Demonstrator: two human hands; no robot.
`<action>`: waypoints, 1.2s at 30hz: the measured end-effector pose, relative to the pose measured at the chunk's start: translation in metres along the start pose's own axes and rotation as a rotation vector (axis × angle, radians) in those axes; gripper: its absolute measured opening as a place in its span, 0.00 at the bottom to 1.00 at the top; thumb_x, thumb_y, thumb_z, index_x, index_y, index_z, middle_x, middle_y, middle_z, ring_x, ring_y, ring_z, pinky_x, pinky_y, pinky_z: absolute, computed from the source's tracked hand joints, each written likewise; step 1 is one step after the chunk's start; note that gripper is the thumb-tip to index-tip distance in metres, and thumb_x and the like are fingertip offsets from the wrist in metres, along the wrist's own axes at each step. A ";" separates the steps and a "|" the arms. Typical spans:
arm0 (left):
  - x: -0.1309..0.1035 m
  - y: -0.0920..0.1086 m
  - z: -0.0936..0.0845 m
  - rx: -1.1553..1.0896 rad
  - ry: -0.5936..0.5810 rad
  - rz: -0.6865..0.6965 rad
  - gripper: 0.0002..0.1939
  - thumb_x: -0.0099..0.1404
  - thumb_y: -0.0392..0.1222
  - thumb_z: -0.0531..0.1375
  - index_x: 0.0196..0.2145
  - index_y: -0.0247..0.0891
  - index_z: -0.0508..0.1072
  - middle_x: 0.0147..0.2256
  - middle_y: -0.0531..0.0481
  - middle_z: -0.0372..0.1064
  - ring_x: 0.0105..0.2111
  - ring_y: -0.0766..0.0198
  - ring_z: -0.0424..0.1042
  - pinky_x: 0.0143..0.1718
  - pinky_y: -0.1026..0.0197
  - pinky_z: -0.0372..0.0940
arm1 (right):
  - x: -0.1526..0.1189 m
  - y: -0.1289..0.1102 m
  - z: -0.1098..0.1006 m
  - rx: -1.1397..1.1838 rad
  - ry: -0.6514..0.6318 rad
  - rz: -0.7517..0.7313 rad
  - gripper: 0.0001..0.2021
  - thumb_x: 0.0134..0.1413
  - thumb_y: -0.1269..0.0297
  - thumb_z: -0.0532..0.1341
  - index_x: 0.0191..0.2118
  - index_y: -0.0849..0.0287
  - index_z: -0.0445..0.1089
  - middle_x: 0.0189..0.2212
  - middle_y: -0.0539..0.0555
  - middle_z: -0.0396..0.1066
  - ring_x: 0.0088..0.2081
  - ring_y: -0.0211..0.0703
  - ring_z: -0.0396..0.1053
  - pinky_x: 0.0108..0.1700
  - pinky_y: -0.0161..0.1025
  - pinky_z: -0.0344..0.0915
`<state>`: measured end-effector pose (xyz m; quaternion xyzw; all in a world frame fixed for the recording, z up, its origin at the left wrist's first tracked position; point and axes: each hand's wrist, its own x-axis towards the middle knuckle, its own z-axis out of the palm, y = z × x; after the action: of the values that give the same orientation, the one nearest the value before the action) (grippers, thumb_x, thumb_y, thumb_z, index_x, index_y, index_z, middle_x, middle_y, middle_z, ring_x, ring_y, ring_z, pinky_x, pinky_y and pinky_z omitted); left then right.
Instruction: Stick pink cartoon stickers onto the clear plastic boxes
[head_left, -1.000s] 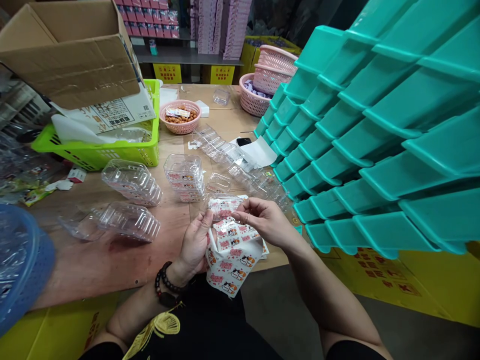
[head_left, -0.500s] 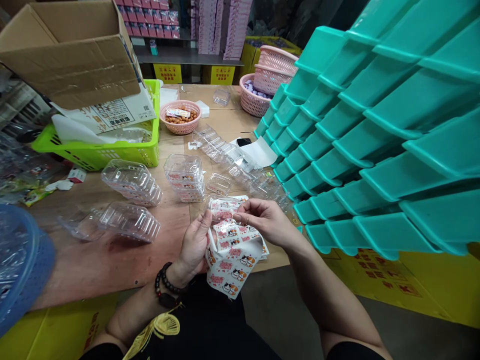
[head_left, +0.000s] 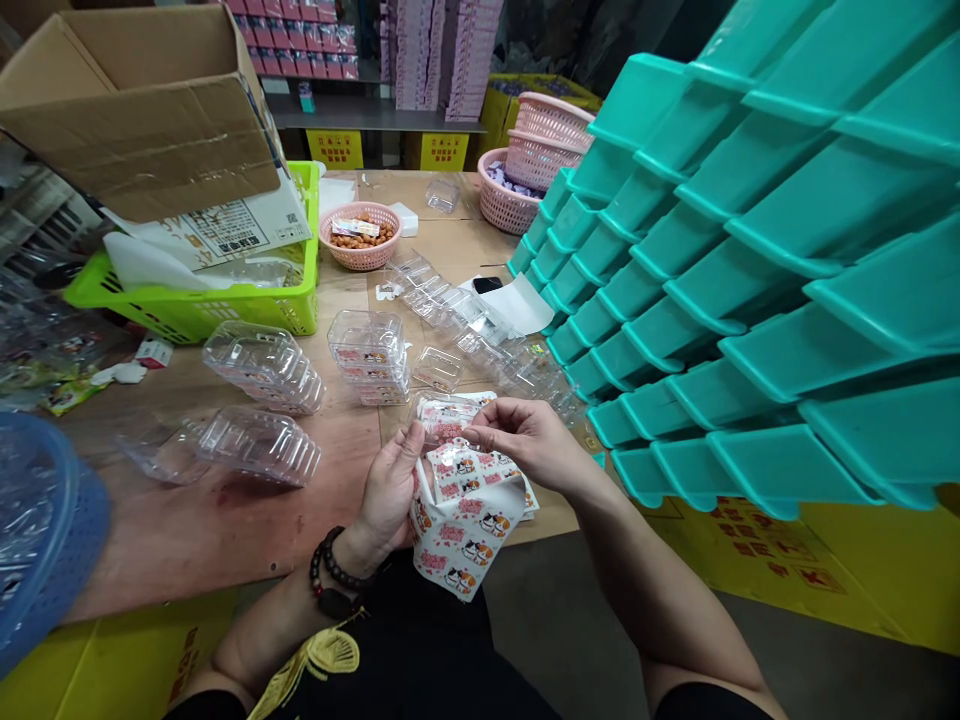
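Note:
My left hand is closed round the edge of a printed sticker sheet with cat pictures and pink lettering, which hangs bent over the table's front edge. Between my hands lies a clear plastic box, its near side against my left thumb. The fingers of my right hand are pinched together at the box's right side, above the sheet; what they pinch is too small to make out. More printed sheets lie beneath. Left of them stand clear boxes with stickers, stacked.
Further nested clear boxes lie at the left, and a row of them runs diagonally behind my hands. Teal bins rise at the right. A pink basket, green basket and blue basket stand around.
My right fingers have shifted very slightly at the clear box. Otherwise the hands, sheet and boxes look the same.

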<state>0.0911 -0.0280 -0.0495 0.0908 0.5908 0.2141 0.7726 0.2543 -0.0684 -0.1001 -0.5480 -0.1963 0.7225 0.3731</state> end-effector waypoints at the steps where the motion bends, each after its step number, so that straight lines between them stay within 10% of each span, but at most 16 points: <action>1: 0.000 0.000 0.000 -0.002 -0.005 0.004 0.15 0.60 0.49 0.68 0.33 0.32 0.74 0.10 0.61 0.56 0.08 0.77 0.48 0.10 0.72 0.44 | 0.000 0.001 0.000 -0.001 -0.001 -0.001 0.24 0.42 0.43 0.70 0.26 0.62 0.69 0.21 0.47 0.62 0.24 0.32 0.55 0.26 0.34 0.52; 17: 0.001 -0.001 0.002 0.026 0.035 0.031 0.19 0.54 0.51 0.71 0.32 0.34 0.72 0.11 0.63 0.54 0.09 0.77 0.49 0.12 0.71 0.47 | 0.005 0.006 0.003 -0.077 0.043 -0.035 0.25 0.44 0.41 0.68 0.24 0.61 0.67 0.20 0.47 0.62 0.23 0.31 0.54 0.24 0.32 0.52; 25: 0.004 -0.009 -0.001 0.001 0.088 0.113 0.25 0.45 0.45 0.76 0.32 0.39 0.65 0.27 0.56 0.73 0.28 0.66 0.75 0.27 0.68 0.67 | 0.006 0.004 0.011 -0.224 0.135 -0.109 0.21 0.46 0.45 0.67 0.24 0.60 0.69 0.21 0.50 0.67 0.24 0.34 0.59 0.25 0.33 0.55; 36: 0.012 -0.013 -0.006 -0.019 0.175 0.115 0.20 0.50 0.42 0.74 0.32 0.38 0.67 0.24 0.58 0.71 0.26 0.68 0.74 0.31 0.67 0.67 | -0.001 0.013 0.022 -0.099 0.168 -0.009 0.19 0.42 0.49 0.69 0.30 0.61 0.72 0.23 0.49 0.67 0.25 0.35 0.62 0.24 0.33 0.56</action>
<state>0.0911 -0.0354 -0.0670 0.0981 0.6478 0.2707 0.7053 0.2291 -0.0752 -0.1013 -0.6234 -0.2020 0.6620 0.3638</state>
